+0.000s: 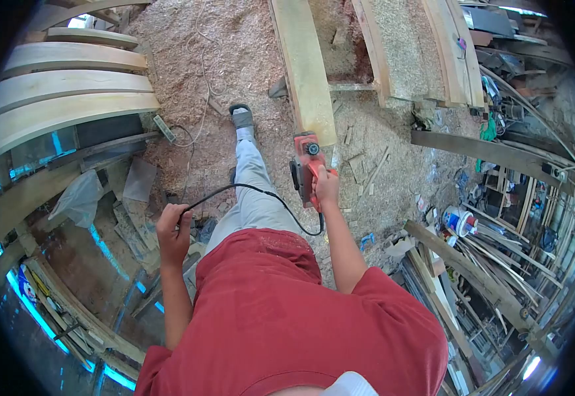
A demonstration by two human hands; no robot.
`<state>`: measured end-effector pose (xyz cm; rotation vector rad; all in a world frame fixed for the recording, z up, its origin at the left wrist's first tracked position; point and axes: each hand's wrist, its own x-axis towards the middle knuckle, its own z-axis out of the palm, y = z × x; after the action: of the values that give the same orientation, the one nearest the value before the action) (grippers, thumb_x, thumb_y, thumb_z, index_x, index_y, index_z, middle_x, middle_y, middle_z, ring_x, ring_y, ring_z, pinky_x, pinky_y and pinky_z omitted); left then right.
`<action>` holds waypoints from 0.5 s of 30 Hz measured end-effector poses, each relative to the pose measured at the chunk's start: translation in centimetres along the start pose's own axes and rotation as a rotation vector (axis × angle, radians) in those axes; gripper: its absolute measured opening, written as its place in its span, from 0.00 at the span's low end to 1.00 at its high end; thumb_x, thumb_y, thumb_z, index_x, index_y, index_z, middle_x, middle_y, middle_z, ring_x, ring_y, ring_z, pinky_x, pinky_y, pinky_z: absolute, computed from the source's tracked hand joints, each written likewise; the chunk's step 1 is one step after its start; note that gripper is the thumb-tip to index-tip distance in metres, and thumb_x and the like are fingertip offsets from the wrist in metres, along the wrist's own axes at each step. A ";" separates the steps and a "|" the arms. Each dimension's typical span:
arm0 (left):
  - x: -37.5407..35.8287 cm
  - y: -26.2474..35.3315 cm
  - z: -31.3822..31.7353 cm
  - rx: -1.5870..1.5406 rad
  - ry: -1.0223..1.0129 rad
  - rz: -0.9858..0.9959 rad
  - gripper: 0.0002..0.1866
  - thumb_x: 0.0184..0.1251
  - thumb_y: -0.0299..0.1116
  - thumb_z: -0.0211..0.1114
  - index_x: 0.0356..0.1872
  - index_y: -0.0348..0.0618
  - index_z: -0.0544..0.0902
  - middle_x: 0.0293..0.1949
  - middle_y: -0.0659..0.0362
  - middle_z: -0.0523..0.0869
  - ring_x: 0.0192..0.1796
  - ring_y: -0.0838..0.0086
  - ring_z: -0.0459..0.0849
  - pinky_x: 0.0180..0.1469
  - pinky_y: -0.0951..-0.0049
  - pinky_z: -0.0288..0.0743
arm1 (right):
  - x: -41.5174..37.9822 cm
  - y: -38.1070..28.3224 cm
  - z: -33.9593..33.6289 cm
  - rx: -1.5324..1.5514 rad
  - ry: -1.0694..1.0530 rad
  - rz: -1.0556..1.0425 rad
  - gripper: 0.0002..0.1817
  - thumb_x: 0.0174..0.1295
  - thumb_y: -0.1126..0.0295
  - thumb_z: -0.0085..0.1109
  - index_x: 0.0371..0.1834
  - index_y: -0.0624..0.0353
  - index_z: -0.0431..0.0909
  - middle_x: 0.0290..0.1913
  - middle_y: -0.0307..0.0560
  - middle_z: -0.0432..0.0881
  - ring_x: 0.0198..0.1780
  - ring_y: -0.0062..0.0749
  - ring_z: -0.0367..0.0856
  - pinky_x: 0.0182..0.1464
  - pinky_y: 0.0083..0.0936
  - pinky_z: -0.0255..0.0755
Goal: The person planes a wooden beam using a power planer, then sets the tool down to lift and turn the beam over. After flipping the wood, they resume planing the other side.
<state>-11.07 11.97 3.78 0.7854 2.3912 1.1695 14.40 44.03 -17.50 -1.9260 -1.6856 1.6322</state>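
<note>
My right hand [326,187] is wrapped round the rear handle of a red electric hand planer [305,158] with a dark knob at its front. The planer is at the near end of a long pale wooden plank [306,72], its front overlapping the plank's end in this view. From the planer's back a black power cord [235,185] loops across my legs to the left. My left hand [172,232] is closed round that cord, out to the left of my body.
Wood shavings cover the floor [235,33]. Several planks [76,92] lie at the left, near a power strip [164,129] and a plastic bag [79,198]. Beyond a heavy beam [492,148] at the right are a white bucket [456,221] and piled wood strips [499,257].
</note>
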 end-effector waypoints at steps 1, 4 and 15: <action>0.2 0.2 0.0 0.006 -0.009 0.001 0.05 0.75 0.26 0.66 0.43 0.33 0.83 0.32 0.53 0.79 0.32 0.65 0.77 0.36 0.67 0.71 | 0.0 -0.5 0.0 0.004 -0.003 0.005 0.34 0.77 0.45 0.51 0.21 0.63 0.83 0.17 0.45 0.80 0.18 0.33 0.80 0.24 0.34 0.72; 0.7 -0.4 0.2 0.010 -0.030 -0.020 0.06 0.76 0.27 0.66 0.44 0.33 0.83 0.32 0.53 0.80 0.33 0.64 0.79 0.37 0.67 0.73 | 0.3 -1.2 0.0 0.010 -0.024 0.041 0.34 0.77 0.45 0.52 0.20 0.64 0.83 0.17 0.46 0.80 0.18 0.33 0.79 0.25 0.35 0.72; 2.4 -1.1 0.8 -0.011 -0.082 -0.052 0.08 0.77 0.28 0.65 0.47 0.33 0.84 0.38 0.50 0.86 0.39 0.60 0.85 0.44 0.66 0.78 | 1.5 -2.4 0.5 -0.108 0.024 -0.041 0.33 0.77 0.48 0.51 0.20 0.64 0.83 0.17 0.47 0.80 0.19 0.36 0.79 0.28 0.37 0.72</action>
<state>-12.84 13.41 2.26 0.7488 2.3219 1.1078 12.20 45.81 -17.01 -1.9360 -1.8263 1.5278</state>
